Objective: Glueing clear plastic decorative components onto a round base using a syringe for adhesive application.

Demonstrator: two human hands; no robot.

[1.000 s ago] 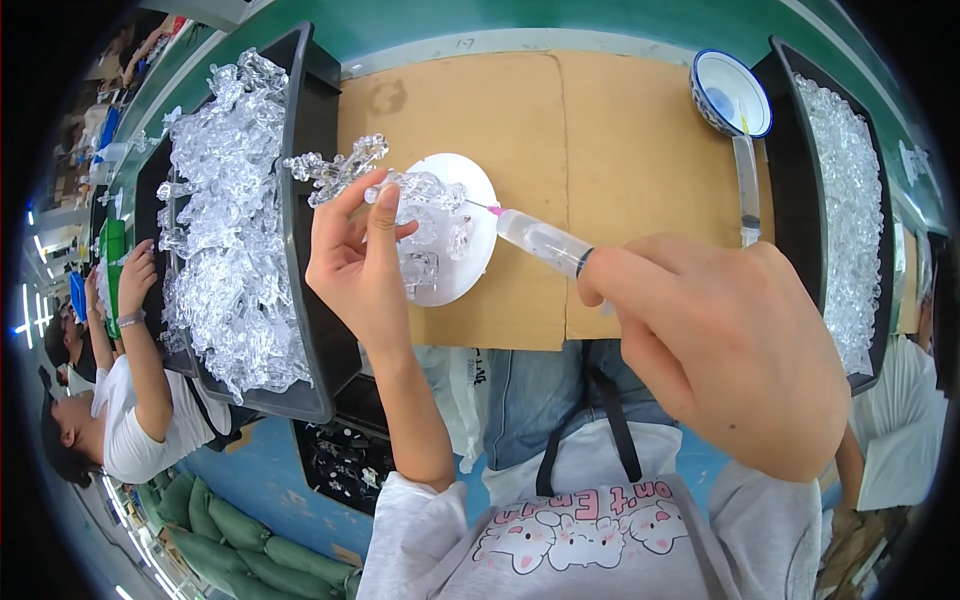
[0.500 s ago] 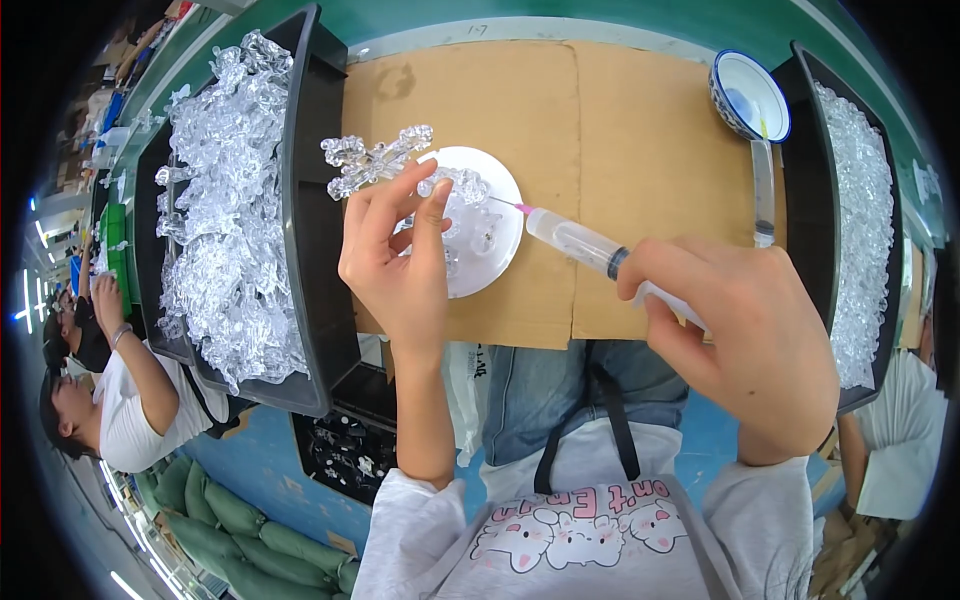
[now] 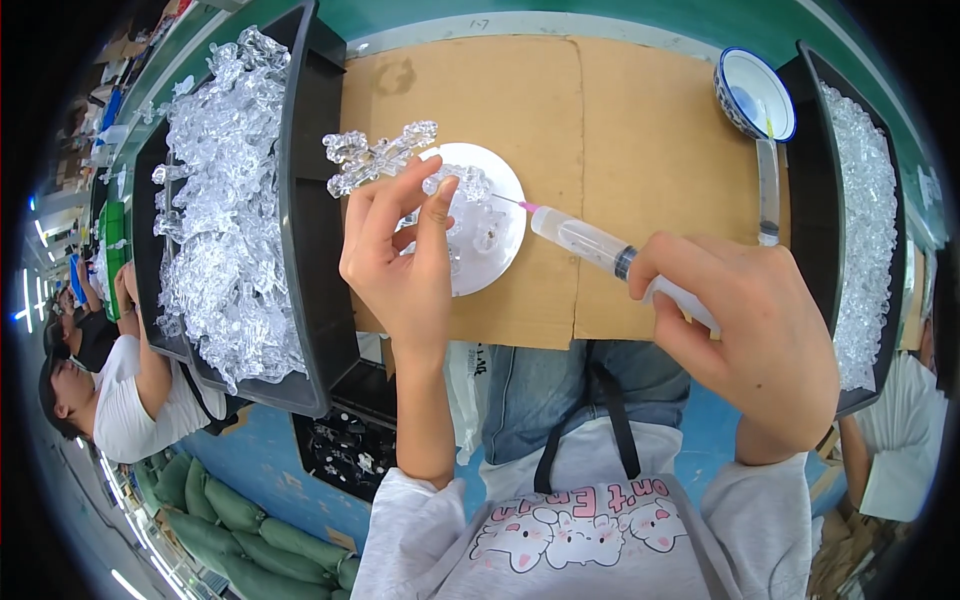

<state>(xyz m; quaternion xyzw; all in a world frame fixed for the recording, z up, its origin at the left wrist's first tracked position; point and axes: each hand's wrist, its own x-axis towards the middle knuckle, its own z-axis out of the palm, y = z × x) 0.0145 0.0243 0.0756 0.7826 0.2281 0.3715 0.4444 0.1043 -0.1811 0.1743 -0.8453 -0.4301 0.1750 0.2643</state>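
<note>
Between the thumb and fingers of my left hand is a clear plastic piece with knobbly branching arms, held over a round white plate. My right hand is closed round a clear syringe that has a pink hub and a thin needle. The needle's tip points left at the near end of the clear piece; whether it touches cannot be made out. Several small clear parts lie on the plate, partly hidden by my left hand.
A black bin heaped with clear plastic pieces stands at left, another black bin of clear parts at right. Toward the back right, a second syringe leans by a blue-and-white bowl. Cardboard covers the table. A co-worker sits at far left.
The syringe and my right hand have shifted very slightly right. My left hand keeps its hold on the clear piece. The co-worker's arm at left has moved.
</note>
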